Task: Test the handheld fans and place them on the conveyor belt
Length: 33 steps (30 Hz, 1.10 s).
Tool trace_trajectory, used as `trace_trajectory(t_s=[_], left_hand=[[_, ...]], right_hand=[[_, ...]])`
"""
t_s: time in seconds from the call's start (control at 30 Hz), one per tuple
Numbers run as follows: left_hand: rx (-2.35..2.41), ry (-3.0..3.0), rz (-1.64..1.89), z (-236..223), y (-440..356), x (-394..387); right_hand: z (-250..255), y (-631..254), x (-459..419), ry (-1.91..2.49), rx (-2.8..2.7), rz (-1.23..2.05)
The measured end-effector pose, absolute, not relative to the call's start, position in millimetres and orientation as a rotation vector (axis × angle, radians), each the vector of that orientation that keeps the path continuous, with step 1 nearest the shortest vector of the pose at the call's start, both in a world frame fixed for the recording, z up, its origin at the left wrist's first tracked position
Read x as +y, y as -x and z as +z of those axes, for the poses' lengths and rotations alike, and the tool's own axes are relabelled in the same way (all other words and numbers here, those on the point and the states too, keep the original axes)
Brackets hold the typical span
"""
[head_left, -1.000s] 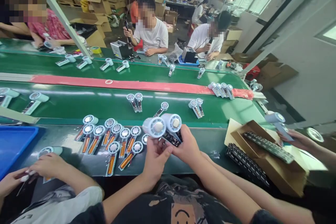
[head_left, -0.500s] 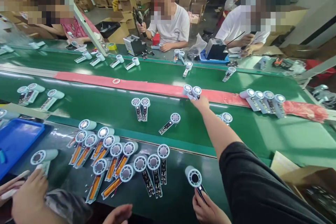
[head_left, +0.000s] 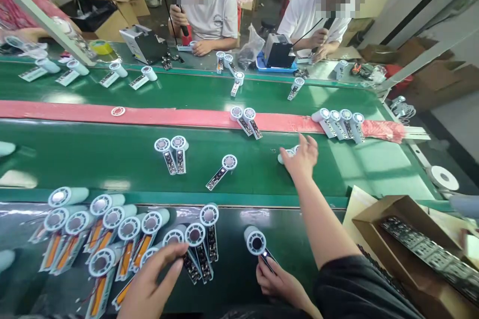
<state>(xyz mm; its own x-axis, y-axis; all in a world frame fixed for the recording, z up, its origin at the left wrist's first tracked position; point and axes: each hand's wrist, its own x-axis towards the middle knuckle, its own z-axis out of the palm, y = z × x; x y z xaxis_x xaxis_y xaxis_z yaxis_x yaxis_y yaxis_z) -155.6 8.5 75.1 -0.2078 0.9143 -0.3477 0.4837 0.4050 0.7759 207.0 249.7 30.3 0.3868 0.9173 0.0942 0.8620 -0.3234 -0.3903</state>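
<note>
The right hand (head_left: 304, 160) reaches out over the green belt (head_left: 130, 159), fingers spread and slightly curved above two pale blue fans (head_left: 286, 156) that it partly covers; whether it touches them cannot be told. The left hand (head_left: 149, 281) is low over the dark table (head_left: 239, 279), thumb and fingers apart and bent, just beside three fans with dark circuit boards (head_left: 204, 259) in their handles. It partly hides other fans there, and contact is unclear.

Left of these, a cluster of fans with orange strips (head_left: 78, 223) in their handles lies close together on the table. A co-worker's hand (head_left: 280, 281) grips another fan (head_left: 256, 240) by its handle, between the two hands.

Further along the belt, a pair of fans (head_left: 171, 154) and a single fan (head_left: 229, 162) lie apart. Two fans (head_left: 243, 118) and a row of four (head_left: 340, 122) lie on or against the pink strip (head_left: 75, 109). At the right, an open cardboard box (head_left: 404, 259) holds circuit boards (head_left: 426, 251).
</note>
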Motion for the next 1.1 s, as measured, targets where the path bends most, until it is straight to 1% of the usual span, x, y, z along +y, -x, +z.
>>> trace_trajectory(t_s=[0.07, 0.13, 0.17, 0.23, 0.33, 0.43, 0.53, 0.67, 0.83, 1.1], left_hand=[[1.777, -1.421, 0.539, 83.1, 136.8, 56.7], [1.779, -1.618, 0.358, 83.2, 112.9, 107.1], [1.835, -1.702, 0.252, 79.4, 100.5, 130.8], [1.854, -1.74, 0.161, 65.1, 77.8, 170.7], [1.902, -1.689, 0.014, 39.3, 54.9, 205.5], [1.921, -1.603, -0.039, 25.4, 47.6, 216.9], [1.87, -1.504, 0.044, 25.3, 48.1, 215.5], [1.711, -1.303, 0.242, 33.9, 47.7, 195.9], [1.554, -1.093, 0.423, 46.2, 50.2, 143.3], [1.406, -0.886, 0.672, 61.9, 79.2, 53.7]], right_hand=[[24.8, -233.2, 218.6, 2.477, -1.343, 0.327], [17.0, -245.7, 204.5, 2.585, -1.252, 0.509], [13.2, -247.6, 203.0, 2.602, -1.24, 0.572], [6.1, -247.2, 206.4, 2.613, -1.22, 0.618], [-2.5, -247.5, 212.5, 2.646, -1.167, 0.632], [-7.7, -249.8, 202.3, 2.649, -1.153, 0.644], [-11.2, -246.1, 171.9, 2.61, -1.207, 0.664], [-16.1, -232.8, 120.5, 2.578, -1.292, 0.698], [-17.2, -224.9, 79.8, 2.637, -1.319, 0.715], [-6.7, -229.2, 50.5, 2.727, -1.424, 0.666]])
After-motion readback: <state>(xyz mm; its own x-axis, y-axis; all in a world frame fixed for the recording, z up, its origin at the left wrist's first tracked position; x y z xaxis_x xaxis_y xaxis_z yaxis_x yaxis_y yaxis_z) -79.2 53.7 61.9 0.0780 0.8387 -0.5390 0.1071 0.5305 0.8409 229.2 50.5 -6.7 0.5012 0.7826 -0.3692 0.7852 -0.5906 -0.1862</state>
